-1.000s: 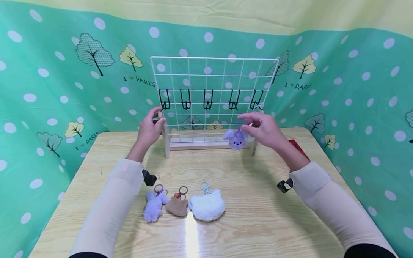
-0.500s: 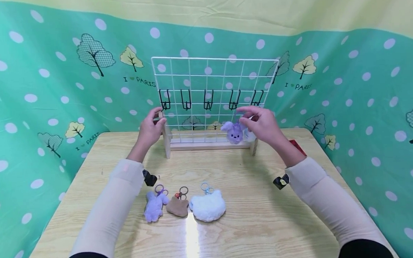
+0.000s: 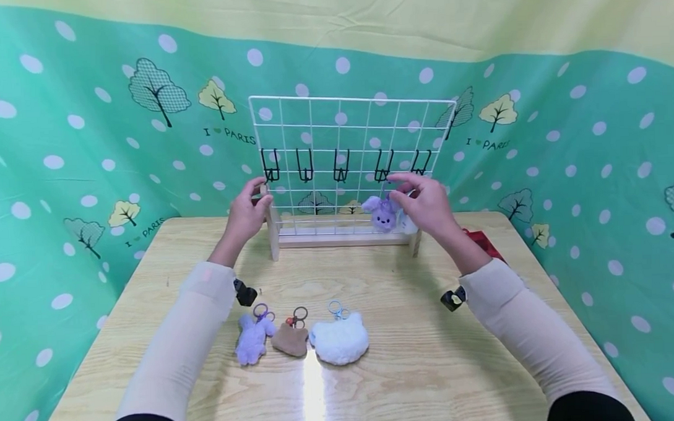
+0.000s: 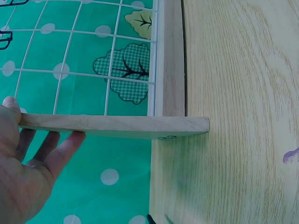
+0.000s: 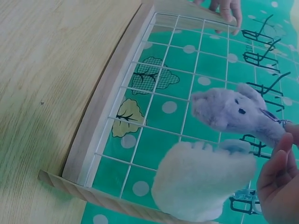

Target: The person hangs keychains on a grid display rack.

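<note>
In the head view my right hand (image 3: 426, 202) pinches a purple rabbit plush keychain (image 3: 383, 215) near its ring. The plush hangs in front of the white wire grid rack (image 3: 352, 99), just below the second black hook from the right (image 3: 382, 167). A white plush (image 5: 201, 182) hangs at the rightmost hook, close beside it in the right wrist view and partly behind my hand in the head view. My left hand (image 3: 246, 209) grips the rack's wooden side post (image 4: 117, 123), thumb on one face and fingers on the other.
On the table lie a purple plush keychain (image 3: 252, 340), a brown plush keychain (image 3: 290, 340) and a white fluffy plush keychain (image 3: 340, 340). A red object (image 3: 483, 242) sits behind my right forearm. A green patterned cloth (image 3: 116, 119) surrounds the table.
My right hand has risen slightly and moved a little left with the rabbit plush, bringing it nearer the second hook from the right. The left hand stays on the post.
</note>
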`<state>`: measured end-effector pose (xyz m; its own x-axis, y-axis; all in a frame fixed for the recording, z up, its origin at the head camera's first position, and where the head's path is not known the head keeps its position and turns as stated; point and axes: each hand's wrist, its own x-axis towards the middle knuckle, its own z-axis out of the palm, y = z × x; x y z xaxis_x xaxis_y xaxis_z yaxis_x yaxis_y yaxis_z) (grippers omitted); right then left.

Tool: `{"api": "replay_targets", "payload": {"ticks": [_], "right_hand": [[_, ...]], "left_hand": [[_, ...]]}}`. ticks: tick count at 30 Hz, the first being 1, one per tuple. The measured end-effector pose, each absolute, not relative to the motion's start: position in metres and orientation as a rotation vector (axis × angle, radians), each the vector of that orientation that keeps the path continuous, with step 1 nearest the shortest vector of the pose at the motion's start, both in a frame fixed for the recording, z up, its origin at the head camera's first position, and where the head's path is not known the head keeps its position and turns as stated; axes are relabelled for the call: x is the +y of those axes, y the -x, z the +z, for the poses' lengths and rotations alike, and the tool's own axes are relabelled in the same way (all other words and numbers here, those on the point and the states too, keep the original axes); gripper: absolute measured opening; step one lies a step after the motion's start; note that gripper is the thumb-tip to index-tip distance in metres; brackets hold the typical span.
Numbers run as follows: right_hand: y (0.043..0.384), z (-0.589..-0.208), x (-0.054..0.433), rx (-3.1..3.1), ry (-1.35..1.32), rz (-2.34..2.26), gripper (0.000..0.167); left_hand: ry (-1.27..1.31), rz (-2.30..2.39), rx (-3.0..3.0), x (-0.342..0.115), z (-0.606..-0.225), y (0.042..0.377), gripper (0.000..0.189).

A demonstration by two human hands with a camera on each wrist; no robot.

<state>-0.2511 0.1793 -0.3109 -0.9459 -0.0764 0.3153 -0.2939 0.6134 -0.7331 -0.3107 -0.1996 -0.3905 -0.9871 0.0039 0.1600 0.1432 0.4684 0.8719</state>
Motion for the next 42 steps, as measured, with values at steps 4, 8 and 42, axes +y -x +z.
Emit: {"api": "replay_targets", "payload": {"ticks": [4,8,42], "right_hand": [[0.251,-0.313,0.178,-2.591,-0.28,1.249,0.035],[0.25,-0.315,0.178,-2.595,-0.253,1.253,0.035],[0.229,-0.332,0.2,-2.643,-0.418,1.267,0.034]], "left_hand": [[0.136,-1.534,-2.575,-0.199,-0.391,0.31,0.052],[0.144,-1.533,-2.581,-0.198,-0.391,0.309,0.052],[0.143,-1.553,-2.56,-0.199,-0.388,0.309,0.052]]}}
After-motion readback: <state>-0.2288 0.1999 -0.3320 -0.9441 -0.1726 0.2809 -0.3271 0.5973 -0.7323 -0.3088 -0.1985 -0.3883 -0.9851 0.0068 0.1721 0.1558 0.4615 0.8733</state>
